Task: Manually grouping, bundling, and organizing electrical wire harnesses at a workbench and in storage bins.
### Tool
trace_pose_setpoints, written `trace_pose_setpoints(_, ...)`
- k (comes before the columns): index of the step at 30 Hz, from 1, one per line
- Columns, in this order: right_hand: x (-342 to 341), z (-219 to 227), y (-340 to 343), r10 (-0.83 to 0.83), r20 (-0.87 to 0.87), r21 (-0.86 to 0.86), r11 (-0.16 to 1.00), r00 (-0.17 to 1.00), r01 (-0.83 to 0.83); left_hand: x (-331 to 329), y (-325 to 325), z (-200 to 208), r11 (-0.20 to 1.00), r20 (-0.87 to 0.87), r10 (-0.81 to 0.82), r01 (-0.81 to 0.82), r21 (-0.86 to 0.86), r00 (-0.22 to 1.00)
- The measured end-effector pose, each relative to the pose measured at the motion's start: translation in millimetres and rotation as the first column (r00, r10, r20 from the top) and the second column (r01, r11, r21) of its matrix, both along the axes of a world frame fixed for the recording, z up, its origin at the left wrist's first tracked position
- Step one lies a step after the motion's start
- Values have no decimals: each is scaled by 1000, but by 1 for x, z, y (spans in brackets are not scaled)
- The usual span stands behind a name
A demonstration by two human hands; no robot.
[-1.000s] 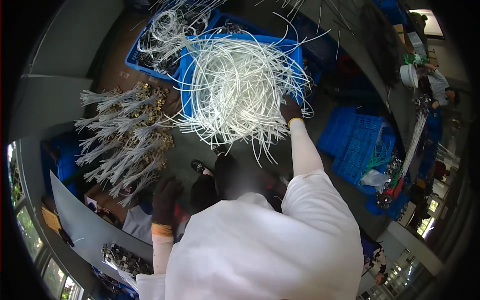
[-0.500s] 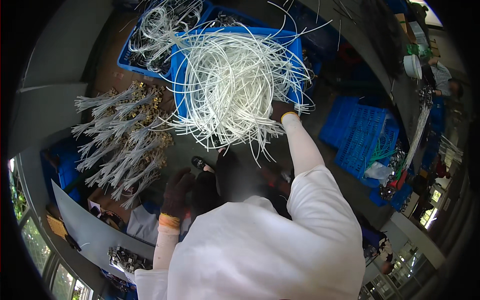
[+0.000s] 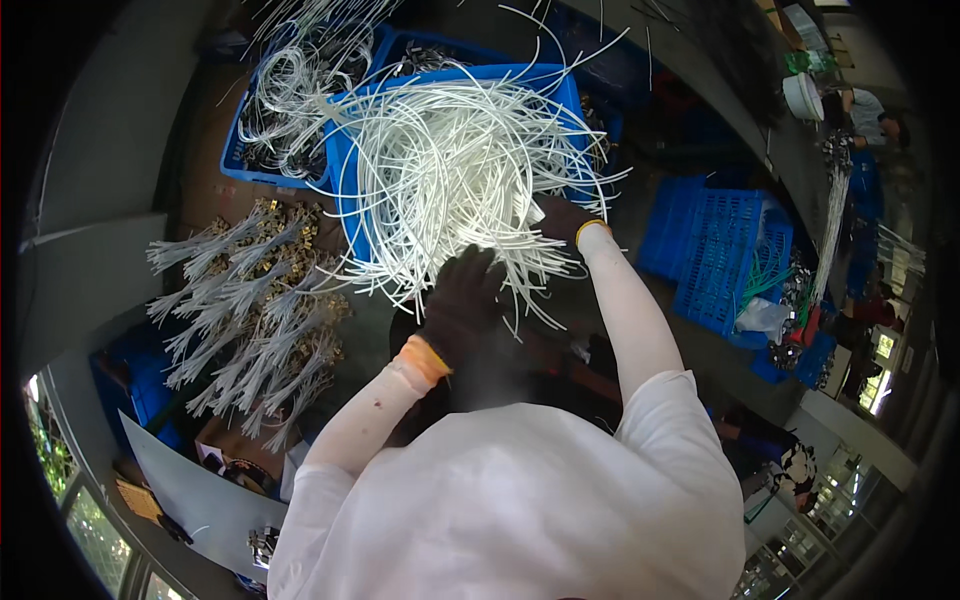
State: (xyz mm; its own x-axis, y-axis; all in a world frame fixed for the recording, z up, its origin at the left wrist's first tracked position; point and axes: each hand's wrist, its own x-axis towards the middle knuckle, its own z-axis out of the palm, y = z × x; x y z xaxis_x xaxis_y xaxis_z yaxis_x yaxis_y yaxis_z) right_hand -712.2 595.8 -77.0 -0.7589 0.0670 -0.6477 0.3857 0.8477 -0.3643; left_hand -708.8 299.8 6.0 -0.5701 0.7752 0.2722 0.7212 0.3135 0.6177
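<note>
A large tangle of thin white tubes or wires (image 3: 440,170) overfills a blue crate (image 3: 345,185) in front of me. My right hand (image 3: 566,220), in a dark glove with a yellow cuff, is at the tangle's right side. Its fingers look closed around some of the white strands, though the fingertips are partly hidden. In a matching glove with an orange cuff, my left hand (image 3: 463,305) lies over the near edge of the heap. The left fingers are stretched out, and no strand shows gripped in them.
Bundles of pale wires with brass-coloured ends (image 3: 250,310) are laid out on the left. Another blue crate (image 3: 235,160) with coiled white wire stands behind them. Blue plastic baskets (image 3: 715,250) stand at the right, with a workbench and a person (image 3: 870,115) beyond.
My left hand has risen from beside my lap to the near edge of the white strands. My right hand stays at the heap's right side. The view has shifted slightly.
</note>
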Motion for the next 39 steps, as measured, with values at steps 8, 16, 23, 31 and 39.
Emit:
trace_pose_setpoints(8, -3, 67, -1, -79, 158, -12, 997, 984, 82, -40, 73, -93, 886, -59, -410, 381, -265, 910)
trace_pose_setpoints(16, 15, 111, -2, -278, 328, -227, 904, 903, 361, -70, 48, -146, 853, -28, -373, 331, -403, 928)
trace_pose_setpoints(23, 57, 44, -2, -380, 218, -189, 887, 899, 420, -81, 58, -118, 683, 115, -434, 409, -606, 894)
trace_pose_setpoints(31, 190, 110, 91, -5, -424, 55, 998, 906, 31, -70, 76, -127, 657, 91, -415, 367, -658, 905)
trace_pose_setpoints(39, 222, 329, 70, -295, -184, -134, 953, 938, 273, -72, 78, -121, 550, 142, -372, 341, -762, 917)
